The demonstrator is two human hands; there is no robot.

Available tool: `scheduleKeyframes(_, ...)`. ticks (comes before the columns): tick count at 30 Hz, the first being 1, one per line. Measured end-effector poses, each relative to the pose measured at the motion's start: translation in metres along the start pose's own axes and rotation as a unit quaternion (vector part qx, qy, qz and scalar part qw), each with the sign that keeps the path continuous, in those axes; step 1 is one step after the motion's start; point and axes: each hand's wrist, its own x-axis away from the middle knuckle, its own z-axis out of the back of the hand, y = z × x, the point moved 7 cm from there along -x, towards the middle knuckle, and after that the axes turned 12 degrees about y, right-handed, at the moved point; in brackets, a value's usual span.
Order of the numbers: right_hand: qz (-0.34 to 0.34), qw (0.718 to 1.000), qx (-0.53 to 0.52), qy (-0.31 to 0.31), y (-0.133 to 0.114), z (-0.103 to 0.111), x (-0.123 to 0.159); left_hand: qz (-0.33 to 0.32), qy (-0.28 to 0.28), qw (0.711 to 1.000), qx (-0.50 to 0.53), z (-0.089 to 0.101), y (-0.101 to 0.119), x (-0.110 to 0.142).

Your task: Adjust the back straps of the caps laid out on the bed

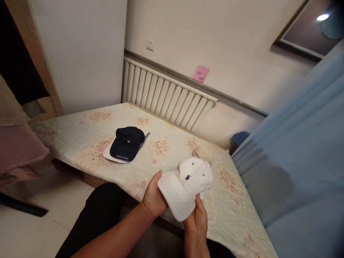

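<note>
"How far along were things?"

"One part looked done: the dark cap (129, 142) lay on the flowered bed cover (172, 141), over a white brim (108, 154) that showed along its left and front edges. The white cap (185, 188) was not yet set down; it was held up to the right of the dark cap and nearer the person."

"And the grip?"

"Both hands were clasped on the white cap. The left hand (154, 199) had the edge of its brim, and the right hand (196, 218) had a thumb against its side. The fingers underneath were hidden."

"Was anything else lying there?"

"A pale, rounded thing (203, 153), well to the right of the dark cap and partly behind the white cap. Its nature couldn't be told."

"What about texture?"

"The white cap looked like matte cloth, with a domed crown, small eyelets, a dark emblem and curved stitching along the brim. The dark cap had a lower, softer crown and pale lettering. The bed cover looked faintly wrinkled."
</note>
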Motion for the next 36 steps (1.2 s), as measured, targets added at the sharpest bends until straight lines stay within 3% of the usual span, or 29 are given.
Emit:
scheduleKeyframes(6,0.002,0.999,0.036,-0.022,-0.008,0.006,-0.003,0.037,-0.07,0.996,-0.033,-0.008,-0.003,0.007)
scheduleKeyframes(10,-0.042,0.998,0.037,-0.027,-0.007,0.007,0.001,0.05,-0.113,0.991,-0.055,-0.01,-0.006,0.009)
scheduleKeyframes(18,-0.043,0.997,0.059,-0.021,-0.002,0.018,-0.002,0.127,-0.073,0.983,-0.115,0.008,-0.023,-0.003)
scheduleKeyframes(25,-0.042,0.989,0.139,-0.035,0.008,0.007,0.014,0.125,-0.074,0.977,-0.153,0.015,-0.021,-0.004)
scheduleKeyframes(29,0.061,0.981,0.184,-0.031,-0.005,0.016,0.004,0.096,-0.065,0.977,-0.177,0.015,-0.02,-0.005)
scheduleKeyframes(31,0.138,0.964,0.224,0.033,-0.021,0.033,-0.005,0.051,-0.049,0.979,-0.192,0.014,-0.015,-0.006)
scheduleKeyframes(34,0.296,0.9,0.261,0.183,-0.056,0.053,0.003,-0.01,-0.023,0.977,-0.212,0.015,-0.01,-0.007)
scheduleKeyframes(36,0.42,0.834,0.275,0.229,-0.074,0.046,0.03,-0.025,-0.01,0.973,-0.227,0.016,-0.01,-0.008)
